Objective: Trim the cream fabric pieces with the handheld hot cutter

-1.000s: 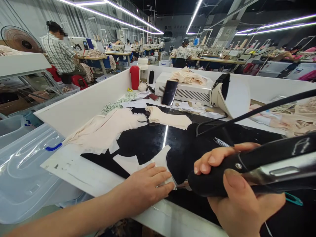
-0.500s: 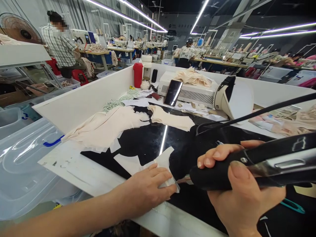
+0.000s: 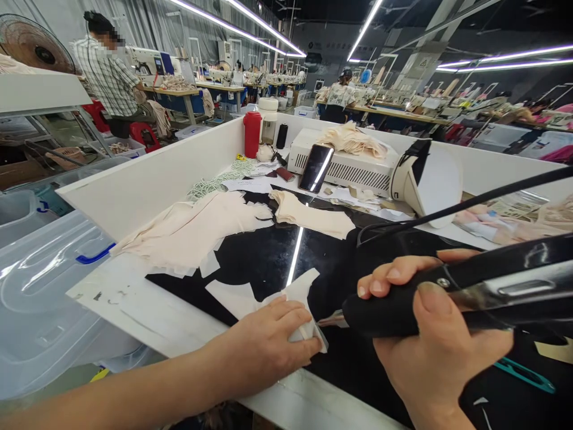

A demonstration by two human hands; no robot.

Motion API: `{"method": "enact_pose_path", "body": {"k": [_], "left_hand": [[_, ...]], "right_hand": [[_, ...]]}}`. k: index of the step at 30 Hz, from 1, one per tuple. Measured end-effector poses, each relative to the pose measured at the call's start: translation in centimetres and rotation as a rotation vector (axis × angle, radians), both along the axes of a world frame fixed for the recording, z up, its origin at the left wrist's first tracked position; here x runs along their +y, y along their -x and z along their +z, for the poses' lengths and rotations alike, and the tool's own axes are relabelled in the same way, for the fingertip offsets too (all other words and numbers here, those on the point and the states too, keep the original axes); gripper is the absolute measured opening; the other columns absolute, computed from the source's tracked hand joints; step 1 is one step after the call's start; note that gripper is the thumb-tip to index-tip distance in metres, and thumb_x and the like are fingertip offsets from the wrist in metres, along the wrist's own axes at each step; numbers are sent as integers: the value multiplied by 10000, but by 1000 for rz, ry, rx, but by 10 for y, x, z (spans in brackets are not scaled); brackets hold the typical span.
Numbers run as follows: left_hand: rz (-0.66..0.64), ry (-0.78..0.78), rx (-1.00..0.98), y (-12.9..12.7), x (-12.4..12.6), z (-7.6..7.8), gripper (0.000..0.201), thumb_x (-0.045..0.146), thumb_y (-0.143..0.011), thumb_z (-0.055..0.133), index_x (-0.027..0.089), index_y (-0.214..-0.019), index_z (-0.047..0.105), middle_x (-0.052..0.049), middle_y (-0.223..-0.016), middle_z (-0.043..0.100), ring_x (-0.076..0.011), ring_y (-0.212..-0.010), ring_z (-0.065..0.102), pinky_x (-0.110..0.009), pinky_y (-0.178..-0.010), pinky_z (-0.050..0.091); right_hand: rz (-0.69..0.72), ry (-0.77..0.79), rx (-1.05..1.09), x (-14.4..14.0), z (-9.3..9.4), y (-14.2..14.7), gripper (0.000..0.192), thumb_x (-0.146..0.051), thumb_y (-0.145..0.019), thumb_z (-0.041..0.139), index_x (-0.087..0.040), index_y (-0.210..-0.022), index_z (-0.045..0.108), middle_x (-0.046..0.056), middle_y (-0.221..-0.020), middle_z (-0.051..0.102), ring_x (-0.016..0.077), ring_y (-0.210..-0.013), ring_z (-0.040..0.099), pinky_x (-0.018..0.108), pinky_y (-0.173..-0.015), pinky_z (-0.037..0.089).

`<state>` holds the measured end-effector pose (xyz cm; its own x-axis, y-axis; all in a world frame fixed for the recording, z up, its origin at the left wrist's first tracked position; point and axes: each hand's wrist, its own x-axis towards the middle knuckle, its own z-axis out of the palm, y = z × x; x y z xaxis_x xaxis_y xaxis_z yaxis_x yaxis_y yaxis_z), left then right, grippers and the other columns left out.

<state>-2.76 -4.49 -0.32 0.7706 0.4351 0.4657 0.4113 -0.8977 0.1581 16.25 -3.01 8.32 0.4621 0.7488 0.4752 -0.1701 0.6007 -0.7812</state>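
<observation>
My left hand lies palm down on a small white cut piece, its fingers pressing the piece against a glossy black board. Another white part extends from under it to the left. My right hand is wrapped around a thick black handheld tool with a silver strip along its body. The tool's narrow metal tip points left and reaches the right edge of the white piece, close to my left thumb. The tool's rear end runs out of view.
Peach fabric pieces and a smaller stack lie further back. Behind them are a phone, a white vented box and a red bottle. A black cable arches over the right side. Teal snips lie at right.
The view has shifted very slightly. Both hands, the white piece and the tool hold nearly the same places, with the tip still by the piece's edge.
</observation>
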Motion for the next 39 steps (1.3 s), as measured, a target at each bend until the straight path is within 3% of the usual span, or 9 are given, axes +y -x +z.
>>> {"method": "enact_pose_path", "body": {"k": [7, 9, 12, 14, 17, 20, 28, 39], "left_hand": [[18, -40, -13, -2, -8, 0, 213, 123, -1119, 604, 166, -1303, 702, -139, -1247, 714, -266, -1237, 703, -466, -1184, 567], [43, -69, 6, -4, -18, -3, 244, 245, -1131, 652, 138, -1348, 681, -168, -1272, 724, -301, -1275, 692, -489, -1174, 572], [84, -106, 7, -6, -33, -7, 452, 466, -1131, 674, 120, -1422, 649, -192, -1362, 724, -333, -1336, 668, -494, -1155, 579], [80, -137, 23, -6, -36, -4, 421, 444, -1138, 671, 104, -1386, 675, -168, -1353, 741, -310, -1325, 671, -470, -1181, 563], [33, -168, 77, -5, -28, 5, 263, 311, -1138, 680, 78, -1251, 726, -123, -1231, 768, -270, -1240, 690, -434, -1206, 550], [-11, -102, 57, -2, -12, 12, 201, 284, -1155, 645, 100, -1181, 721, -108, -1160, 755, -236, -1196, 702, -374, -1169, 570], [-28, 44, 36, 13, 4, 9, 193, 268, -1116, 698, 169, -1281, 705, -108, -1246, 728, -247, -1163, 719, -417, -1137, 601], [-38, 44, 26, 11, 3, 7, 221, 309, -1120, 703, 167, -1288, 721, -140, -1278, 715, -252, -1172, 719, -427, -1160, 588]], "right_hand": [[-2, 22, -25, 0, -1, 5, 340, -219, -805, 889, -265, -1051, 659, -66, -730, 708, 159, -530, 647, 316, -507, 603], [10, 31, -32, -4, 1, 4, 334, -219, -804, 891, -264, -1045, 665, -65, -722, 700, 162, -529, 648, 320, -502, 603], [35, 24, -30, -12, 2, 2, 352, -238, -789, 916, -266, -1052, 683, -61, -715, 701, 169, -522, 646, 319, -478, 602], [46, 10, -32, -17, 2, 1, 360, -264, -790, 935, -267, -1057, 692, -57, -716, 706, 171, -522, 644, 315, -472, 606], [54, 11, -42, -19, 0, 0, 361, -301, -816, 941, -275, -1075, 691, -55, -737, 700, 171, -534, 645, 316, -480, 611], [43, 19, -42, -19, -2, 0, 363, -303, -825, 932, -274, -1093, 688, -52, -748, 696, 175, -543, 648, 320, -480, 606], [41, 30, -11, -20, -2, 2, 392, -306, -797, 956, -270, -1084, 692, -53, -729, 715, 176, -540, 642, 322, -486, 621], [-13, -3, -25, -12, 6, 8, 353, -211, -752, 904, -275, -1021, 685, -69, -705, 707, 172, -509, 633, 323, -464, 586]]}}
